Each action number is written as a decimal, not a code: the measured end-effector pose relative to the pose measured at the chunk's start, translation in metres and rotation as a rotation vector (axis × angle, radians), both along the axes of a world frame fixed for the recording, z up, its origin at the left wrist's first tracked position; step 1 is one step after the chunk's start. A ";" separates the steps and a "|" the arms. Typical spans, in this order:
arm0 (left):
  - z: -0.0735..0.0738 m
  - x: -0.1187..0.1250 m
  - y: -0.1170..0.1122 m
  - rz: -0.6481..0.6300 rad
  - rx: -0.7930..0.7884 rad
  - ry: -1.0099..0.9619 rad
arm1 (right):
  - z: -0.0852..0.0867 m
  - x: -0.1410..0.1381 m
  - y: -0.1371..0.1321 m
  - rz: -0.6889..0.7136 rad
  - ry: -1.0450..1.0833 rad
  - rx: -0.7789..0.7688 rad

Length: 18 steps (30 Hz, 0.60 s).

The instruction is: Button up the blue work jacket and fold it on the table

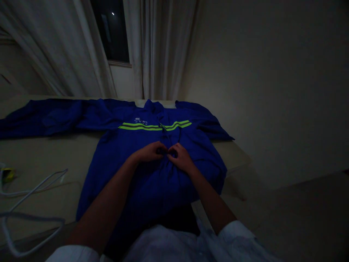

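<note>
A blue work jacket [122,189] lies front side up across the table, its collar toward the curtains and its hem hanging toward me. Over its chest runs a yellow-green reflective stripe [139,127], with small white lettering above it. My left hand [152,151] and my right hand [180,156] meet at the jacket's front opening, below the stripe. The fingers of both are pinched on the fabric there, which puckers beneath them. Whether a button lies between the fingertips is too dark to tell. One sleeve [62,116] stretches out far to the left.
On the left of the pale table [49,156] lie a looped white cable [35,189] and a small yellow object [8,175]. Curtains [160,51] hang around a dark window [113,32] behind the table. A plain wall [261,91] stands to the right.
</note>
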<state>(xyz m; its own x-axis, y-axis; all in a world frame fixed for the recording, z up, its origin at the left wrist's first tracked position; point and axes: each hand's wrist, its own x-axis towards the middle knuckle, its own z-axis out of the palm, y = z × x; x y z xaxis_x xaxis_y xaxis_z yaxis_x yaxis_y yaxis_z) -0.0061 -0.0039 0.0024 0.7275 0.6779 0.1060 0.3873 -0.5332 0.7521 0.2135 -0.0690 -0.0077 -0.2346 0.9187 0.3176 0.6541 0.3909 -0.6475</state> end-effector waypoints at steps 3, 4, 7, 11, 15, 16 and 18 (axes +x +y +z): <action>0.000 -0.001 -0.001 0.036 0.014 0.002 | 0.000 0.000 0.000 -0.009 0.015 -0.010; 0.000 -0.001 -0.001 0.053 0.030 -0.001 | 0.000 0.001 0.001 -0.012 0.016 -0.015; -0.001 0.001 -0.002 0.069 0.065 -0.021 | -0.002 0.002 0.003 0.004 0.013 -0.038; 0.001 0.003 -0.004 0.107 0.061 -0.027 | -0.005 0.004 0.005 0.029 0.024 -0.052; 0.005 0.005 -0.006 0.249 0.049 0.087 | -0.002 0.004 0.002 0.001 0.104 -0.028; 0.006 0.006 -0.007 0.262 0.039 0.110 | -0.001 0.004 0.001 -0.012 0.130 -0.028; 0.009 0.009 -0.009 0.239 0.006 0.083 | 0.003 0.004 0.000 -0.034 0.179 -0.036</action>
